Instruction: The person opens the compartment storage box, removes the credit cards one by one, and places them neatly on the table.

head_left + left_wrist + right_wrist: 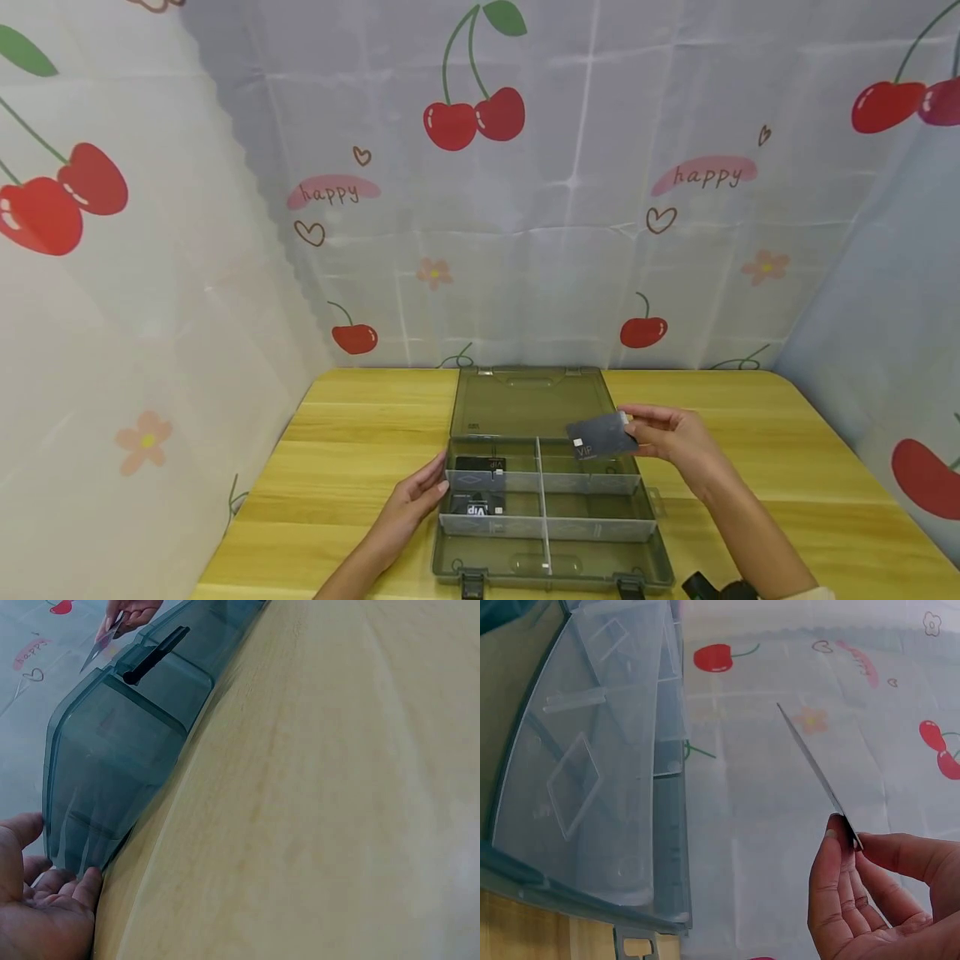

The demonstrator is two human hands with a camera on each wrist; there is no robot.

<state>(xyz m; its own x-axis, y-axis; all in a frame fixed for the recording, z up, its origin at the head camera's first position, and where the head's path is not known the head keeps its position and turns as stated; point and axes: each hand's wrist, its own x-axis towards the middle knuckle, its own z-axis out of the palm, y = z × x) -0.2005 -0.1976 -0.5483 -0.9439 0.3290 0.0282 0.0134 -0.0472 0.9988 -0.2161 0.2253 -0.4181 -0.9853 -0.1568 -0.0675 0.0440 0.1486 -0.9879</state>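
My right hand (678, 437) pinches a dark VIP card (600, 436) between thumb and fingers, above the back right compartment of an open, translucent divided storage box (495, 554). In the right wrist view the card (810, 761) appears nearly edge-on, apart from the box. My left hand (408, 504) holds the box's left side, its thumb at the rim and its fingers against the outer wall. Two dark cards lie in the left column: one card (480, 464) in the back compartment, another VIP card (477, 503) in the middle one.
The box lid (532, 404) lies tipped back behind the box. Black latches (472, 585) are on the front edge. A black object (720, 587) is partly visible at the front right of the wooden table (337, 454). A cherry-print curtain (525, 275) hangs around the table.
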